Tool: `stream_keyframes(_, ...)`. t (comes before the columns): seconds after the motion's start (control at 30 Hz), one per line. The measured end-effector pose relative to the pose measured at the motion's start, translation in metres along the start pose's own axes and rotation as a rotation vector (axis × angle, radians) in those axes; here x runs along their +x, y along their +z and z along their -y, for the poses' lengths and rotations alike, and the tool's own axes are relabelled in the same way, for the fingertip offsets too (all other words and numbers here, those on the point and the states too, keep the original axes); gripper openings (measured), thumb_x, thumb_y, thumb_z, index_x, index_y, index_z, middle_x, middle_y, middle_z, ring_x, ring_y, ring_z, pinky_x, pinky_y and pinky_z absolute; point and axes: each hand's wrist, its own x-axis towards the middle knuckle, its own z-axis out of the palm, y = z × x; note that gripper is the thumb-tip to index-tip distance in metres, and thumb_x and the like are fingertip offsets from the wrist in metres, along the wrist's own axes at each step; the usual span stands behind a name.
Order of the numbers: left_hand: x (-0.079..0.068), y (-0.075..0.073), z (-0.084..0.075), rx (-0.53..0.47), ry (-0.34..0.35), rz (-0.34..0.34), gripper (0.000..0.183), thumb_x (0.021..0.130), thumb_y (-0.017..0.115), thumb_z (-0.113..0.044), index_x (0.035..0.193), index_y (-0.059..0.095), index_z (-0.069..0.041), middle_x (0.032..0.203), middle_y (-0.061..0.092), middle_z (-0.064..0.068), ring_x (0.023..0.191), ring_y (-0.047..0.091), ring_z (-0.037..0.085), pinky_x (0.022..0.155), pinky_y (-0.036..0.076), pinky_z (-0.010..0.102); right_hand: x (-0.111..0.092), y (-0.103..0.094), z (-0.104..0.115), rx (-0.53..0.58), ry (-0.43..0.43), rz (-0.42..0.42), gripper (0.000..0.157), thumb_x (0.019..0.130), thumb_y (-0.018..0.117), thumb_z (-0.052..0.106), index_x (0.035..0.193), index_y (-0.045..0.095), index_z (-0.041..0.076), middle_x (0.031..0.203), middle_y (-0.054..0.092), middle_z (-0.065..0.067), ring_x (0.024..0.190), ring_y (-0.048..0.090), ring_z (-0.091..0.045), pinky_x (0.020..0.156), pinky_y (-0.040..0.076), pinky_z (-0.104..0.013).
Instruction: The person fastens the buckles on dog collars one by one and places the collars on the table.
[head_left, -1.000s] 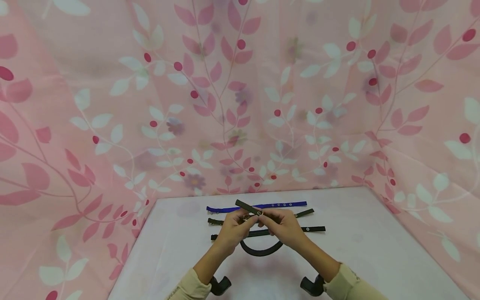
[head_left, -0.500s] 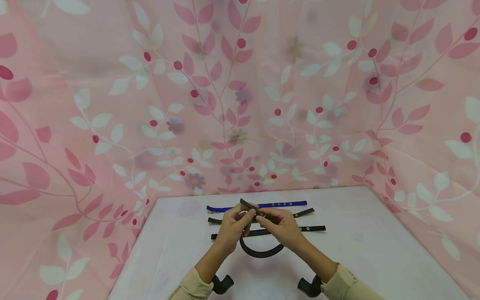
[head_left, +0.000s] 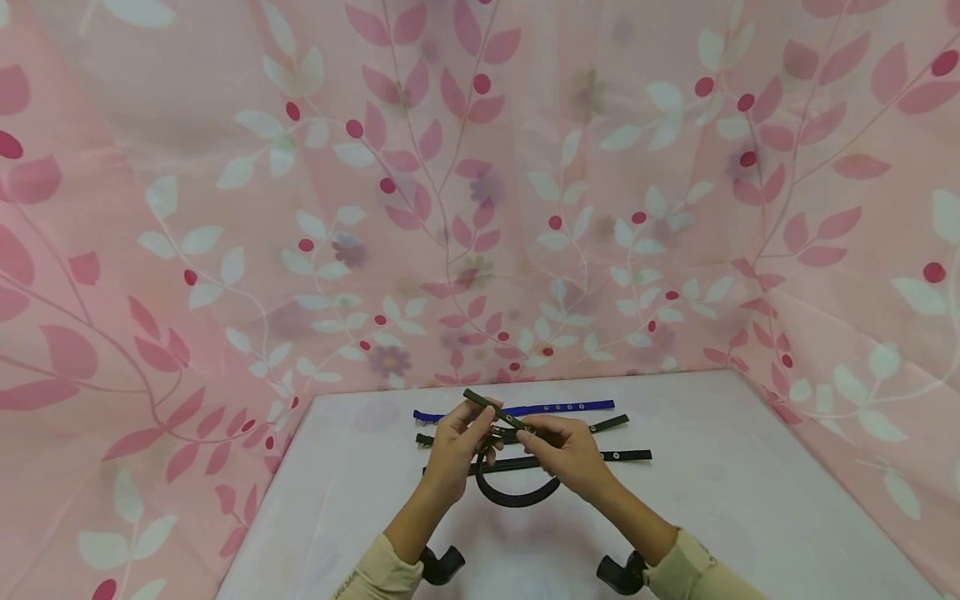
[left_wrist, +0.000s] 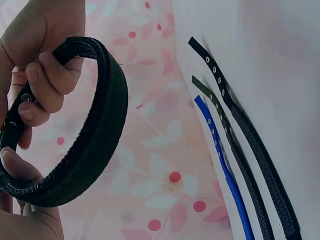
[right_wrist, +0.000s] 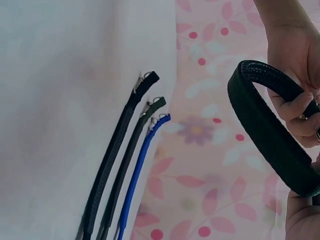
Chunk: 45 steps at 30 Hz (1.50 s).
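Between both hands a dark green dog collar (head_left: 517, 500) is held up, bent into a loop that hangs below the fingers. My left hand (head_left: 450, 454) pinches its buckle side, with metal showing near the fingertips. The strap's free end (head_left: 477, 400) sticks up past the left thumb. My right hand (head_left: 567, 452) pinches the eyelet strap beside the buckle. In the left wrist view the collar (left_wrist: 110, 130) shows its wide padded band, with an eyelet between the fingers. The right wrist view shows the band (right_wrist: 265, 132) too; the fingers partly hide the buckle.
Three collars lie stretched out on the white table (head_left: 360, 500) behind the hands: blue (head_left: 555, 409), olive green (head_left: 611, 423) and black (head_left: 630, 456). Their buckle ends point left, eyelet ends right. Black curved pieces (head_left: 621, 575) sit at both wrists. Pink patterned cloth (head_left: 480, 208) surrounds the table.
The strap's free end dipped into the left fingers, then came out further to the left. The left hand has shifted slightly left, and the fingers of both hands have changed their grip.
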Motion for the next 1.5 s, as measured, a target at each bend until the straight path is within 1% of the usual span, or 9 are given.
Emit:
stream_keyframes(0.3, 0.0, -0.001, 0.001, 0.009, -0.05, 0.019, 0.034, 0.1, 0.058, -0.035, 0.122, 0.06, -0.009, 0.097, 0.062, 0.004, 0.066, 0.065, 0.015, 0.056, 0.053, 0.026, -0.002, -0.002, 0.0, -0.032, 0.061, 0.02, 0.024, 0.095, 0.066, 0.011, 0.118, 0.068, 0.004, 0.075, 0.056, -0.009, 0.051, 0.048, -0.005, 0.045, 0.047, -0.024)
stream_keyframes(0.53, 0.002, -0.002, 0.0, 0.028, -0.033, 0.025, 0.035, 0.101, 0.057, -0.034, 0.123, 0.058, -0.007, 0.102, 0.061, 0.006, 0.066, 0.066, 0.015, 0.055, 0.053, 0.025, 0.0, -0.004, 0.0, -0.004, 0.076, 0.049, 0.022, 0.095, 0.065, 0.01, 0.115, 0.068, 0.001, 0.074, 0.055, -0.006, 0.053, 0.049, -0.005, 0.047, 0.048, -0.024)
stream_keyframes(0.6, 0.003, -0.002, -0.001, 0.028, -0.026, 0.02, 0.034, 0.101, 0.057, -0.033, 0.122, 0.058, -0.006, 0.102, 0.059, 0.007, 0.066, 0.066, 0.015, 0.055, 0.052, 0.024, 0.0, -0.005, 0.0, 0.01, 0.088, 0.051, 0.021, 0.095, 0.065, 0.01, 0.114, 0.067, 0.0, 0.073, 0.055, -0.011, 0.053, 0.049, -0.006, 0.048, 0.048, -0.023)
stream_keyframes(0.7, 0.004, -0.002, -0.002, 0.038, -0.01, -0.001, 0.033, 0.1, 0.058, -0.032, 0.12, 0.057, -0.006, 0.104, 0.057, 0.007, 0.071, 0.068, 0.015, 0.057, 0.054, 0.025, -0.001, -0.005, -0.001, 0.02, 0.107, 0.048, 0.019, 0.095, 0.065, 0.01, 0.111, 0.068, 0.0, 0.074, 0.057, -0.014, 0.054, 0.051, -0.006, 0.05, 0.05, -0.024)
stream_keyframes(0.87, 0.006, -0.004, -0.006, 0.106, 0.026, -0.063, 0.031, 0.1, 0.058, -0.031, 0.117, 0.059, -0.005, 0.106, 0.061, 0.004, 0.095, 0.066, 0.015, 0.078, 0.058, 0.032, -0.003, -0.005, -0.008, 0.018, 0.119, 0.04, 0.018, 0.094, 0.066, 0.009, 0.108, 0.068, -0.001, 0.073, 0.058, -0.012, 0.055, 0.052, -0.007, 0.051, 0.051, -0.025)
stream_keyframes(0.93, 0.007, -0.008, -0.009, 0.117, 0.049, -0.087, 0.03, 0.1, 0.059, -0.03, 0.116, 0.059, -0.005, 0.104, 0.063, 0.004, 0.099, 0.065, 0.015, 0.084, 0.057, 0.033, -0.005, -0.006, -0.012, -0.003, 0.124, 0.042, 0.017, 0.094, 0.067, 0.01, 0.106, 0.069, -0.001, 0.072, 0.059, -0.01, 0.055, 0.053, -0.007, 0.051, 0.051, -0.025)
stream_keyframes(1.2, 0.011, -0.024, -0.032, 0.072, 0.167, -0.169, 0.031, 0.101, 0.058, -0.027, 0.112, 0.056, 0.002, 0.098, 0.065, 0.002, 0.094, 0.068, 0.018, 0.084, 0.059, 0.035, -0.012, -0.009, -0.019, -0.035, 0.073, 0.049, 0.015, 0.094, 0.067, 0.011, 0.106, 0.071, 0.002, 0.074, 0.063, -0.009, 0.059, 0.06, -0.014, 0.055, 0.056, -0.029)
stream_keyframes(1.37, 0.01, -0.027, -0.035, 0.06, 0.159, -0.217, 0.028, 0.1, 0.06, -0.023, 0.112, 0.058, 0.002, 0.094, 0.065, 0.003, 0.086, 0.068, 0.017, 0.081, 0.059, 0.035, -0.014, -0.01, -0.019, -0.021, 0.06, 0.038, 0.017, 0.093, 0.068, 0.011, 0.108, 0.07, 0.002, 0.078, 0.067, -0.01, 0.063, 0.065, -0.019, 0.057, 0.059, -0.033)
stream_keyframes(1.5, 0.009, -0.027, -0.035, 0.057, 0.142, -0.227, 0.027, 0.099, 0.061, -0.022, 0.111, 0.06, 0.001, 0.093, 0.066, 0.004, 0.086, 0.067, 0.016, 0.079, 0.059, 0.035, -0.016, -0.01, -0.02, -0.013, 0.061, 0.039, 0.019, 0.093, 0.068, 0.009, 0.11, 0.069, -0.001, 0.077, 0.067, -0.017, 0.061, 0.065, -0.021, 0.058, 0.059, -0.033)
